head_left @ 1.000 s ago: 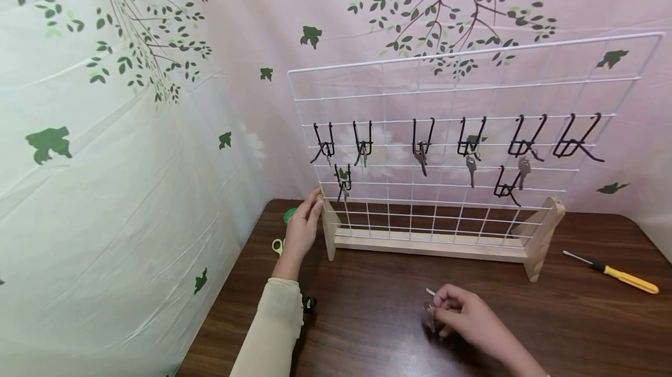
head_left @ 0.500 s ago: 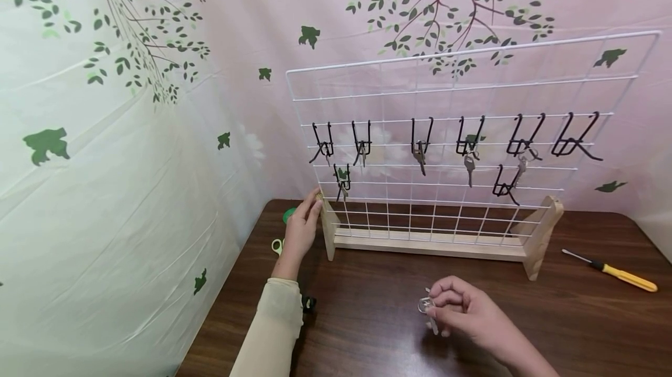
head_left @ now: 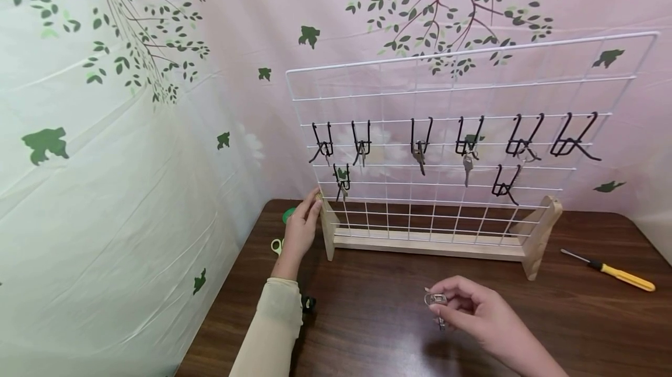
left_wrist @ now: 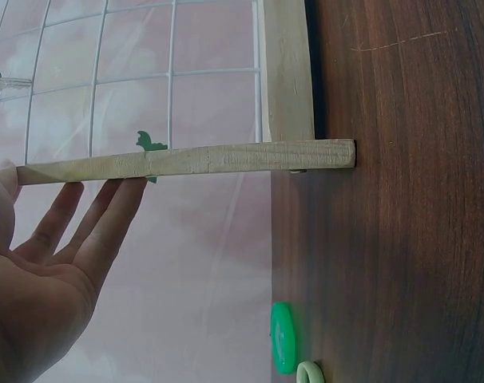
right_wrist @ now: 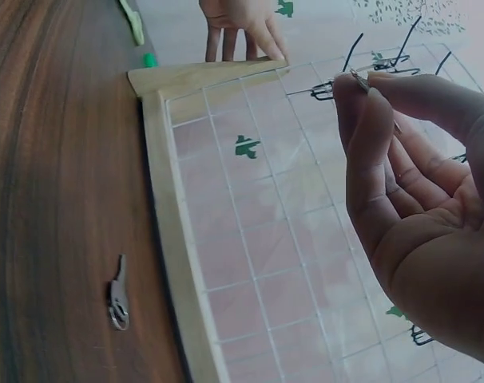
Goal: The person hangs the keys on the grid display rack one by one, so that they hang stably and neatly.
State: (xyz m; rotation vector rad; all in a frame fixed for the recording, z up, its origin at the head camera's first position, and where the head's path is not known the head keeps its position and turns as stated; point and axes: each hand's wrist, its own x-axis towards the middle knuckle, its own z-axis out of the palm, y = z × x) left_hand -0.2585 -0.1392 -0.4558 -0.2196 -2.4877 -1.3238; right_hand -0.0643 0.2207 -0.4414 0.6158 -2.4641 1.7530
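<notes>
Right hand [head_left: 472, 307] fingers pinch a key [head_left: 437, 302] above the table; left hand [head_left: 301, 228] fingers rest straight against the rack post [head_left: 328, 231]

Under your hands the surface [head_left: 378, 318] is dark wood with a smooth, glossy finish that catches the light. Your right hand [head_left: 472, 310] pinches a shiny metal key [head_left: 438, 307]. The rack [head_left: 446, 132] is white-coated wire on pale, matt raw wood feet [head_left: 541, 231], its hooks [head_left: 420, 138] black wire. The screwdriver [head_left: 609, 270] has a yellow plastic handle.

Brown table [head_left: 367, 318] carries rack [head_left: 430, 243], screwdriver [head_left: 611, 271], scissors [head_left: 277, 245].
</notes>
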